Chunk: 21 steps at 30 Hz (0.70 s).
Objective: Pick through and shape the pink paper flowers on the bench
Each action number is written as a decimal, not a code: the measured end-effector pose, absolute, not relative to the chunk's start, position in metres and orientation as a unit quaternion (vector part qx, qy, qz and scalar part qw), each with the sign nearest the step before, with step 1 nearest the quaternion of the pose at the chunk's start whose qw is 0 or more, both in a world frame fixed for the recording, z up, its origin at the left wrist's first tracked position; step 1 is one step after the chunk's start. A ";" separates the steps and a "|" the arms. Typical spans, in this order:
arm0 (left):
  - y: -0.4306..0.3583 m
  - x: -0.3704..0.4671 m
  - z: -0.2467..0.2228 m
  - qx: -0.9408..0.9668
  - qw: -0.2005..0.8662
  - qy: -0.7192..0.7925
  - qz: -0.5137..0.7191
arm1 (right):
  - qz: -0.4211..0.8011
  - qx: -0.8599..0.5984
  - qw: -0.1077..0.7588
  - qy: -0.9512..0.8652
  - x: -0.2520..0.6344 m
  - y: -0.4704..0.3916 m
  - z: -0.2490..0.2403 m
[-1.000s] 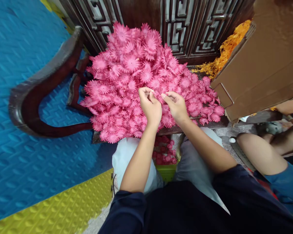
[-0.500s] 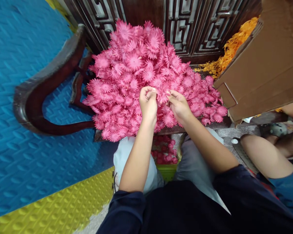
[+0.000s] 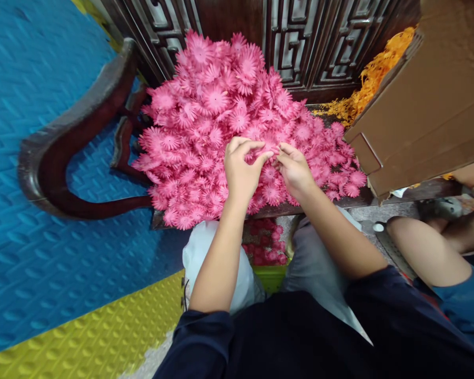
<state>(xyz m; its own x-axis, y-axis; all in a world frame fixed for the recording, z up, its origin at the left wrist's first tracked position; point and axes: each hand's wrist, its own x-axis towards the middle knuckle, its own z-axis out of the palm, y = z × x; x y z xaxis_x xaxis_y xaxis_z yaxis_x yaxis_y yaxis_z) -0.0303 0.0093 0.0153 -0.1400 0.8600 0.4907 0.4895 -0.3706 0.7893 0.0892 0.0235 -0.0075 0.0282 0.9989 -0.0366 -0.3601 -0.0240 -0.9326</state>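
Pink artificial flowers (image 3: pixel 217 100) with thin pointed petals lie in a large heap on a dark wooden bench (image 3: pixel 276 210). Over the heap's front part my two hands meet. My left hand (image 3: pixel 240 168) curls its thumb and forefinger round the edge of a pink petal piece, the tips slightly apart. My right hand (image 3: pixel 295 169) pinches the same piece between thumb and fingers from the right. The held piece blends into the flowers behind it, so its outline is hard to make out.
A curved wooden armrest (image 3: pixel 43 173) stands left, beside blue matting (image 3: pixel 16 263) with a yellow strip (image 3: pixel 102 316). Right of the heap leans a cardboard box (image 3: pixel 426 105), with orange strands (image 3: pixel 387 63) behind it. More pink flowers (image 3: pixel 268 247) lie below the bench. Another person's knee (image 3: pixel 414 247) is at right.
My left hand has shifted right toward my right hand, its thumb and forefinger stretching out from a tight pinch. My right hand stays nearly in place.
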 end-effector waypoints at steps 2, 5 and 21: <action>0.009 -0.031 0.014 0.637 0.150 0.538 0.531 | 0.587 -0.416 0.580 -0.381 0.090 0.024 -0.007; 0.009 -0.032 0.013 0.637 0.123 0.547 0.530 | 0.585 -0.406 0.585 -0.387 0.088 0.024 -0.005; 0.006 -0.016 0.008 0.603 0.116 0.585 0.530 | 0.482 -0.439 0.601 -0.463 0.085 0.022 0.003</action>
<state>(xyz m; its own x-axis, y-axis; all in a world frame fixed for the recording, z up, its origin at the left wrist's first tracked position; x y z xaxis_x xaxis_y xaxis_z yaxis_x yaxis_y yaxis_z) -0.0159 0.0063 0.0078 -0.2471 0.8280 0.5033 0.5831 -0.2878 0.7597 0.0846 0.0222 0.0031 0.1072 0.9852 0.1341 -0.1726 0.1512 -0.9733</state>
